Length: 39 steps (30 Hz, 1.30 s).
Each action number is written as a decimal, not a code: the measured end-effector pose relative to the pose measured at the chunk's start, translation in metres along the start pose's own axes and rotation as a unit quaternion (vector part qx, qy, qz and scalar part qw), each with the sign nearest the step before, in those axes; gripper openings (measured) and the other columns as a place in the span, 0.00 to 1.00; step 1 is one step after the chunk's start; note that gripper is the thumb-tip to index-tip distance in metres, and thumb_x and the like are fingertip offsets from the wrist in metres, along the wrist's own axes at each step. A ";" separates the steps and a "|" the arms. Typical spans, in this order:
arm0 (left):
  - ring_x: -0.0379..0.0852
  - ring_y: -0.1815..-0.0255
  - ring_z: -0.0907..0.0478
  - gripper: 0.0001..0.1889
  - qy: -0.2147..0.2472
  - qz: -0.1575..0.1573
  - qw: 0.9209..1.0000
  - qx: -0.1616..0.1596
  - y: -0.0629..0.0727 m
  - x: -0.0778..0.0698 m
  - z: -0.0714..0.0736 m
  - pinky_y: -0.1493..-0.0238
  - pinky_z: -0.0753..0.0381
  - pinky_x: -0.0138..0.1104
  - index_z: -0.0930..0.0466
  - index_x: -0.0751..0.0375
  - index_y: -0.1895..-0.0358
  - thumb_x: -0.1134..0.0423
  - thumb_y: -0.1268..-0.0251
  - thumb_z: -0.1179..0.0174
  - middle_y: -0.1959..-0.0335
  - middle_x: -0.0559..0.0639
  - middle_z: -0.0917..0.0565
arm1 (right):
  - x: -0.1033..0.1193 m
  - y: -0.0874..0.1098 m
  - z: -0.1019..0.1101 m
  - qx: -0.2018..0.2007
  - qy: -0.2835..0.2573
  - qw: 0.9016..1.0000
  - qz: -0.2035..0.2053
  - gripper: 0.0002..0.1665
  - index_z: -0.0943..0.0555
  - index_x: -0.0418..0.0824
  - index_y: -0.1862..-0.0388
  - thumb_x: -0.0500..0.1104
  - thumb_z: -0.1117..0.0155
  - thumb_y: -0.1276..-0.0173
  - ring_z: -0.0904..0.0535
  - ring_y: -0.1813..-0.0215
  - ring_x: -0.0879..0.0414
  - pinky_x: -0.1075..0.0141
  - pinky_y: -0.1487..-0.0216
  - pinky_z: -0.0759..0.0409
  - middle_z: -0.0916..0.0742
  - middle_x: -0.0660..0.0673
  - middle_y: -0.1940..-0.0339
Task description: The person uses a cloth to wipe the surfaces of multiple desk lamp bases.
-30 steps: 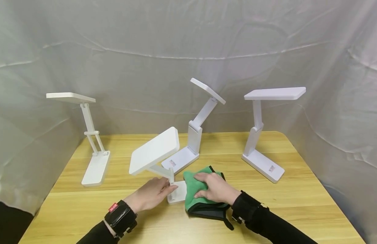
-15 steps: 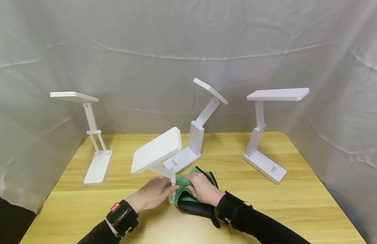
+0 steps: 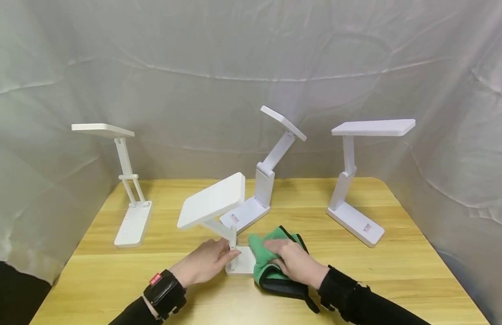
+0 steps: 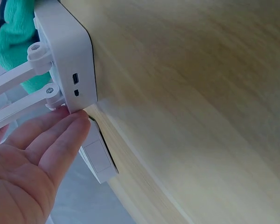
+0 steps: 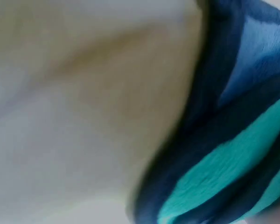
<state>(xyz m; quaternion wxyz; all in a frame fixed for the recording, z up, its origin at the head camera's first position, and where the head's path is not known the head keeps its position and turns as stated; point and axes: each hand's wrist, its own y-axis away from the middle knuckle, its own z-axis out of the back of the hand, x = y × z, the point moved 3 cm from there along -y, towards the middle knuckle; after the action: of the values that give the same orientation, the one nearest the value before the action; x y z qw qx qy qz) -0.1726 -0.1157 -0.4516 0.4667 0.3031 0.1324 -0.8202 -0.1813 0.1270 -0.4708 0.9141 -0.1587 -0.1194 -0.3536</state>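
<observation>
A white folding desk lamp (image 3: 212, 198) stands at the near middle of the table, its flat head tilted over to the left. My left hand (image 3: 204, 263) pinches the hinge end of its base, thumb on the near side. In the left wrist view the fingertips lie against a lower corner of the base (image 4: 67, 60), below two small ports. My right hand (image 3: 297, 262) grips a bunched green cloth (image 3: 265, 253) with black edging at the base's right end. Cloth folds (image 5: 224, 168) fill the right side of the right wrist view, and the right fingers are mostly hidden there.
Three more white desk lamps stand unfolded behind: a left lamp (image 3: 133, 223), a middle lamp (image 3: 247, 212) close behind the held one, and a right lamp (image 3: 356, 221). A grey fabric backdrop (image 3: 202, 113) surrounds the wooden table (image 3: 356, 280) at back and sides.
My right hand slid the cloth left along the lamp base up to the hinge, then back to the right, baring the base again. My left hand has kept its hold on the lamp.
</observation>
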 end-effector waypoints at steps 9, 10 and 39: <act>0.38 0.71 0.27 0.25 -0.027 0.011 0.999 -0.028 0.001 -0.004 -0.008 0.69 0.26 0.33 0.25 0.59 0.44 0.42 0.20 0.57 0.75 0.42 0.24 | 0.044 -0.008 -0.017 0.033 0.088 0.991 0.098 0.27 0.20 0.40 0.36 0.40 0.31 0.34 0.24 0.28 0.49 0.54 0.33 0.21 0.17 0.42 0.33; 0.38 0.72 0.27 0.24 -0.032 0.013 0.999 -0.034 0.001 -0.005 -0.010 0.70 0.26 0.33 0.25 0.60 0.42 0.43 0.20 0.57 0.76 0.41 0.24 | 0.043 -0.005 -0.017 0.034 0.087 0.990 0.102 0.27 0.20 0.40 0.35 0.40 0.31 0.34 0.24 0.28 0.49 0.54 0.33 0.21 0.18 0.42 0.33; 0.39 0.74 0.29 0.13 -0.059 -0.017 0.997 -0.039 -0.004 -0.007 -0.008 0.73 0.27 0.32 0.27 0.62 0.46 0.59 0.22 0.55 0.78 0.43 0.27 | 0.024 0.020 0.005 0.100 -0.004 0.988 0.121 0.30 0.21 0.44 0.34 0.31 0.34 0.36 0.24 0.28 0.53 0.56 0.32 0.21 0.19 0.47 0.31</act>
<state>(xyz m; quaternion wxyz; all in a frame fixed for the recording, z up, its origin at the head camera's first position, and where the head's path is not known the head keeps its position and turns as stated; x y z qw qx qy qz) -0.1704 -0.1047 -0.4531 0.4715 0.2338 0.1417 -0.8384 -0.1514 0.1281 -0.4628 0.9609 -0.0807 -0.1375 -0.2265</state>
